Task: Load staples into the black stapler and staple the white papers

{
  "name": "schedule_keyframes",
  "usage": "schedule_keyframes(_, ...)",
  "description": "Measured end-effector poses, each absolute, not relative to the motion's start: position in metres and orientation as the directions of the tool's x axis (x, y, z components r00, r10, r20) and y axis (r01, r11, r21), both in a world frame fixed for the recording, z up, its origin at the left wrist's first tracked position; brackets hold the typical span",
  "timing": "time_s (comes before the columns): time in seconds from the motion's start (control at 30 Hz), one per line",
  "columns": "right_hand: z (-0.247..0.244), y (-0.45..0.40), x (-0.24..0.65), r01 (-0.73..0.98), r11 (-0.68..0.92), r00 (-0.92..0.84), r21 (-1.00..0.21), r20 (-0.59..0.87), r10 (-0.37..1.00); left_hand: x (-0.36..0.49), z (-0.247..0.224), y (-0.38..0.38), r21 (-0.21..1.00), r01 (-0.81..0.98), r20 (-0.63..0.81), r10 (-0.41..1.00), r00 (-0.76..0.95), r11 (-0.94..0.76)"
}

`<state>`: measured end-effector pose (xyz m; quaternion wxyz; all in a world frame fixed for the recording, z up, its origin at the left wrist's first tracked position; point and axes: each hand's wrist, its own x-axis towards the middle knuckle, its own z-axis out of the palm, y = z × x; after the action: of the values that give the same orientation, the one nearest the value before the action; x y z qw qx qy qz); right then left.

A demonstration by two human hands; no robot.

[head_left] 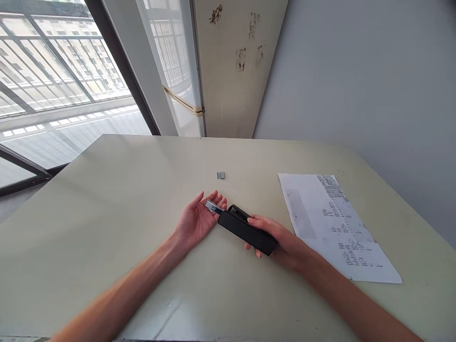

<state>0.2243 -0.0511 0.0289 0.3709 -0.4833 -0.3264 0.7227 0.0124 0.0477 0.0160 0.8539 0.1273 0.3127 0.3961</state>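
Note:
My right hand (281,240) is wrapped round a black stapler (245,231), which lies tilted with its front end toward my other hand. A silvery metal part (213,207) sticks out of the stapler's front. Palm up, my left hand (198,219) is open beneath that metal end, with its fingers loosely spread. Whether the metal touches the left fingers, I cannot tell. Beyond the hands, two small grey blocks of staples (221,175) lie side by side on the table.
A printed sheet of paper (320,223) lies on the pale table (107,213), right of my right hand. Behind the table are a grey wall (356,71), a cream panel with stains (235,95) and a gold handle (183,101). Windows are at the left.

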Motion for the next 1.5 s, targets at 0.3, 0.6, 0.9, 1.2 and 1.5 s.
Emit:
schedule_keyframes(0.3,0.016,-0.054,0.222,0.150,-0.073,0.204,-0.986,-0.041,0.978,-0.001,0.012,0.051,1.000,0.019,0.013,0.963,0.269,-0.018)
schedule_keyframes(0.6,0.005,-0.048,0.225,0.415,0.001,0.258,-0.910,0.119,0.959,0.009,0.011,0.032,0.928,0.242,0.129,0.852,0.508,-0.285)
schedule_keyframes(0.9,-0.006,-0.046,0.225,0.549,0.043,0.214,-0.835,0.190,0.958,0.002,0.016,0.050,0.913,-0.266,-0.203,0.912,0.357,0.308)
schedule_keyframes(1.2,-0.009,0.031,0.183,0.798,0.276,-0.057,-0.537,0.387,0.920,-0.007,0.014,0.059,0.691,-0.606,-0.187,0.908,0.375,0.393)
schedule_keyframes(1.5,0.009,0.108,0.107,0.867,0.205,-0.054,-0.454,0.325,0.944,-0.017,0.010,0.064,0.582,-0.723,-0.215,0.928,0.305,0.372)
